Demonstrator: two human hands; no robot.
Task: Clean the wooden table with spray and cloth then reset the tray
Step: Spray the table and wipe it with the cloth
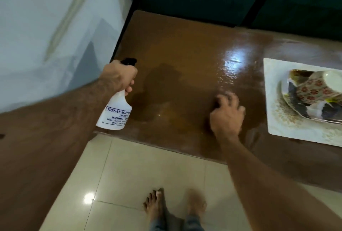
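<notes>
Left hand (120, 77) has its grip wrapped tight around the neck of the white spray bottle (115, 110), black nozzle pointing out over the wooden surface (175, 54), bottle hanging at the near left edge. Right hand (227, 114) is pressed down flat on the wet, shiny wood, fingers curled, blurred; a cloth under it can't be made out. Off to the right sits the white tray (273, 119), carrying a plate (296, 108) and a tipped floral cup (318, 86).
</notes>
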